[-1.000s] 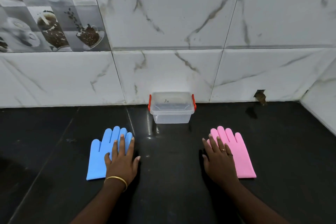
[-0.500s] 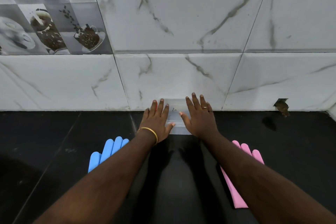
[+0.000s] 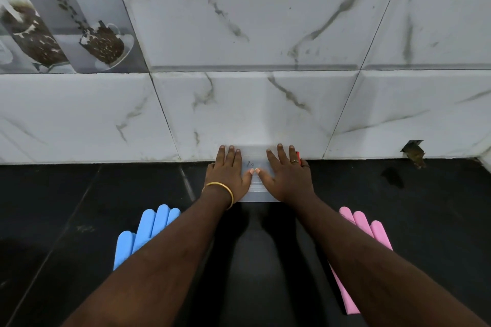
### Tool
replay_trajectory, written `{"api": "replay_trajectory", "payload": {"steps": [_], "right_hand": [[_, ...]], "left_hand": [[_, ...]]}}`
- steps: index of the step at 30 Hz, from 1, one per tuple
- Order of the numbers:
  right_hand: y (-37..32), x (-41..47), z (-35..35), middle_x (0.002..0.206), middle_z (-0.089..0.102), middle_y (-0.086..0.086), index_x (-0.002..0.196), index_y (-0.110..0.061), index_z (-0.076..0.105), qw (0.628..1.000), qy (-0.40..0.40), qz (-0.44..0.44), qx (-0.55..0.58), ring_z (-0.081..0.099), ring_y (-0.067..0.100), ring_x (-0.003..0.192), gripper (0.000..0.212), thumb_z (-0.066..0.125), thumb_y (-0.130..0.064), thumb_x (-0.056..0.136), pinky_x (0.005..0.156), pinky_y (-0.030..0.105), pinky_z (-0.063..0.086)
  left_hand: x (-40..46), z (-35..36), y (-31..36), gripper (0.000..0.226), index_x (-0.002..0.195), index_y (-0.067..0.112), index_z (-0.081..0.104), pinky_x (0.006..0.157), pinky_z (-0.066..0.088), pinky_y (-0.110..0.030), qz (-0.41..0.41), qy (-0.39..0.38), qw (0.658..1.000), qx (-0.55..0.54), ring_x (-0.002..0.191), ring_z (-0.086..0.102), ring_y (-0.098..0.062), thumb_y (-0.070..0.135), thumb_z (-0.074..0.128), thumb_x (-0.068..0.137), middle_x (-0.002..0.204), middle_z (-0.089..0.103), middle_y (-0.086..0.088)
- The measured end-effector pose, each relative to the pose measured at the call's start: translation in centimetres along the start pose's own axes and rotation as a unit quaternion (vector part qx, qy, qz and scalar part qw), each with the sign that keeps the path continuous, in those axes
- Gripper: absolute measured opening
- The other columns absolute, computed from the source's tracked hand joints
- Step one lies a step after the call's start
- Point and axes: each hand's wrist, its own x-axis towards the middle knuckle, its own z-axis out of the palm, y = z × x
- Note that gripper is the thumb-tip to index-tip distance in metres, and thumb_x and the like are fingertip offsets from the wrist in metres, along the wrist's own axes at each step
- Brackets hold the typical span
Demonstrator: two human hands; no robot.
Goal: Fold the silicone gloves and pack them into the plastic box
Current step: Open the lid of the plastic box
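The clear plastic box (image 3: 256, 159) with red side latches stands against the marble wall, lid on. My left hand (image 3: 228, 172) lies flat on the left half of its lid, and my right hand (image 3: 285, 172) lies flat on the right half, thumbs nearly meeting in the middle. Fingers of both hands are straight. The blue silicone glove (image 3: 143, 233) lies flat on the black counter under my left forearm, partly hidden. The pink silicone glove (image 3: 364, 225) lies flat to the right, mostly covered by my right forearm.
The black stone counter (image 3: 79, 220) runs left and right of the box. The marble-tiled wall (image 3: 265, 101) rises right behind the box. A chipped hole (image 3: 413, 150) marks the wall base at the right.
My hands left the gloves and reached forward to the box; since half a second ago they have settled flatter on its lid, thumbs closer together. The gloves have not moved.
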Motion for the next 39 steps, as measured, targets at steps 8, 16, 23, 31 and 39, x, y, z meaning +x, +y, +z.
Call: {"api": "replay_trajectory", "payload": {"steps": [8, 16, 23, 31, 39], "right_hand": [[-1.6, -6.2, 0.0, 0.168, 0.007, 0.003, 0.157, -0.031, 0.014, 1.000, -0.010, -0.014, -0.003, 0.002, 0.031, 0.154, 0.077, 0.018, -0.071, 0.092, 0.118, 0.056, 0.019], [-2.6, -12.9, 0.0, 0.168, 0.007, 0.004, 0.157, -0.030, 0.013, 0.999, -0.016, -0.024, -0.018, 0.003, 0.032, 0.154, 0.077, 0.018, -0.071, 0.092, 0.117, 0.055, 0.021], [-3.1, -17.5, -0.1, 0.168, 0.004, 0.003, 0.158, -0.030, 0.011, 0.999, -0.017, -0.030, -0.017, 0.001, 0.031, 0.154, 0.077, 0.019, -0.070, 0.093, 0.118, 0.055, 0.020], [-3.0, -19.3, -1.3, 0.161, 0.031, 0.007, 0.155, -0.018, 0.027, 0.930, 0.164, 0.119, 0.306, 0.028, 0.026, 0.149, 0.068, 0.053, -0.044, 0.097, 0.117, 0.044, 0.031], [-0.7, -20.7, -1.1, 0.090, 0.070, -0.002, 0.103, -0.017, 0.070, 0.883, 0.103, 0.222, 0.400, 0.066, 0.014, 0.084, 0.025, 0.052, -0.034, 0.099, 0.072, 0.029, 0.053]], "left_hand": [[-7.1, 0.0, 0.1, 0.076, 0.154, 0.013, 0.007, 0.116, 0.024, -0.050, -0.016, -0.013, 1.000, 0.008, 0.150, -0.007, -0.025, 0.059, 0.015, 0.095, 0.164, 0.003, -0.004], [-14.1, 0.8, 0.5, 0.078, 0.154, 0.014, 0.006, 0.116, 0.024, -0.049, -0.022, -0.008, 1.000, 0.012, 0.150, -0.005, -0.027, 0.062, 0.011, 0.093, 0.163, 0.005, -0.005], [-18.6, 1.3, 1.0, 0.079, 0.154, 0.015, 0.003, 0.118, 0.016, -0.050, -0.019, -0.007, 1.000, 0.016, 0.150, -0.007, -0.028, 0.064, 0.008, 0.092, 0.164, 0.000, -0.004], [-19.3, -0.4, 2.1, 0.083, 0.153, 0.015, -0.004, 0.116, -0.006, -0.056, 0.019, -0.009, 1.000, 0.021, 0.147, -0.020, -0.032, 0.066, 0.016, 0.091, 0.162, -0.014, -0.009], [-18.2, -1.1, 4.4, 0.095, 0.151, 0.035, -0.011, 0.116, -0.005, -0.058, 0.067, -0.160, 0.985, -0.009, 0.147, -0.019, -0.033, 0.085, 0.022, 0.077, 0.161, -0.020, -0.001]]}}
